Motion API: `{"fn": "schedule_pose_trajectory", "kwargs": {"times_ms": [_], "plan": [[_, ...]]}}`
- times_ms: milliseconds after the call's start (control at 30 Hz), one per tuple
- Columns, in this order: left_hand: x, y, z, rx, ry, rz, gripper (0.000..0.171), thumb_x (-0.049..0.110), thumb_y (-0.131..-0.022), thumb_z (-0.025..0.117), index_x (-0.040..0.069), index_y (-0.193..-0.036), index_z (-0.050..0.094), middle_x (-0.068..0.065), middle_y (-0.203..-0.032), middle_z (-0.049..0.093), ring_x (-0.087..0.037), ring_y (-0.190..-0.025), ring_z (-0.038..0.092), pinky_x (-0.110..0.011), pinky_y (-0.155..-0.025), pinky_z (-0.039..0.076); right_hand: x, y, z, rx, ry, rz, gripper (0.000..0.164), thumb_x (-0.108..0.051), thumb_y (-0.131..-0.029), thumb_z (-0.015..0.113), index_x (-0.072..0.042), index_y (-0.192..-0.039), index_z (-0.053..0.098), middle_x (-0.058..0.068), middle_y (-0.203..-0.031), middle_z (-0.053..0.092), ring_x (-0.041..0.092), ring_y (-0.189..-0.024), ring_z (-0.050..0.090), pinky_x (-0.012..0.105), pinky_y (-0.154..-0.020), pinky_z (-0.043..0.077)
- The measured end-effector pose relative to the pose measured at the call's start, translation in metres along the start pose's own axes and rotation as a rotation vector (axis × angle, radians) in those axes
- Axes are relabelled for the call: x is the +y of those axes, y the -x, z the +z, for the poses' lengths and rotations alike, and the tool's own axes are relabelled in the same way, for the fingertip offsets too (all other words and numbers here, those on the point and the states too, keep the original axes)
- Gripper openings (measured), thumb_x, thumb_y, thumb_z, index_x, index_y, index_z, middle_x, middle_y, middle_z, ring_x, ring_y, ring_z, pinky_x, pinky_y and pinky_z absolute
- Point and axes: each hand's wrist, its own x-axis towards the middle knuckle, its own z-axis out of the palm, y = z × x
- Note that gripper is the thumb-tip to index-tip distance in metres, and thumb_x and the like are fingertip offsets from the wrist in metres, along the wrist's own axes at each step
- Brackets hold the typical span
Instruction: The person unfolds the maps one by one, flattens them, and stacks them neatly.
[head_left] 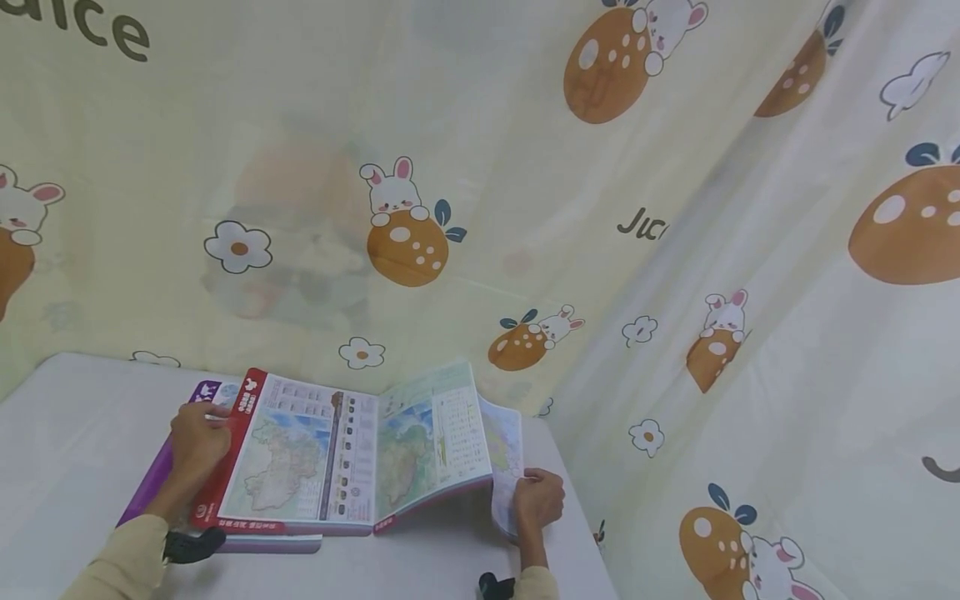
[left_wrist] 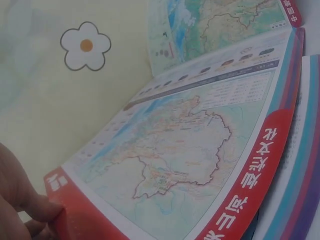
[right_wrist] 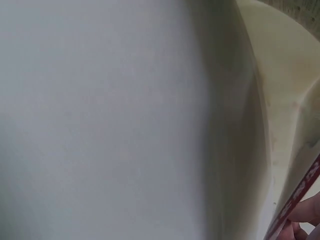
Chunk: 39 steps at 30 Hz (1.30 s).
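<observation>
Red-bordered paper map booklet (head_left: 288, 467), round-cornered, spread open at lower centre.
Left hand (head_left: 198, 446): fingers pinch its red margin (head_left: 223, 477); right hand (head_left: 538, 497): fingers grip curved sheet (head_left: 507, 446), lower right.

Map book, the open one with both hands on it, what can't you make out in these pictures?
Map book: fine print too small in the head view.
Purple-edged book: mostly covered by the map book and left hand, head view.
Right hand: cut off by the frame edge, right wrist view.
</observation>
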Motion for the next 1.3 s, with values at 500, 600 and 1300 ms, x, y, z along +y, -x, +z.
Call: {"fn": "schedule_pose_trajectory", "kwargs": {"times_ms": [500,600,1300], "plan": [[-0.004,0.006,-0.002,0.020,-0.113,0.036,0.040,-0.008,-0.091,0.055,-0.027,-0.126,0.058,-0.051,-0.121,0.063,-0.062,-0.097,0.070,-0.070,-0.083,0.059,0.019,-0.009,0.002,0.009,0.037,-0.014,0.025,0.010,-0.075,0.063,0.007,-0.092,0.081,0.030,-0.095,0.079,0.054,-0.084,0.072,0.065,-0.077,0.050],[-0.002,0.005,-0.004,0.019,-0.133,0.031,0.041,-0.008,-0.092,0.055,-0.027,-0.128,0.057,-0.051,-0.125,0.062,-0.062,-0.101,0.069,-0.072,-0.088,0.056,0.023,-0.012,0.007,-0.005,0.065,-0.012,0.025,0.010,-0.075,0.064,0.007,-0.094,0.080,0.030,-0.098,0.079,0.053,-0.086,0.072,0.065,-0.079,0.050],[-0.011,0.002,-0.002,0.030,-0.178,0.017,0.042,-0.007,-0.095,0.057,-0.027,-0.132,0.055,-0.051,-0.126,0.061,-0.063,-0.105,0.066,-0.073,-0.092,0.055,0.045,-0.043,0.010,-0.007,0.146,-0.036,0.026,0.011,-0.072,0.066,0.009,-0.095,0.077,0.034,-0.102,0.077,0.056,-0.090,0.071,0.066,-0.081,0.050]]}}
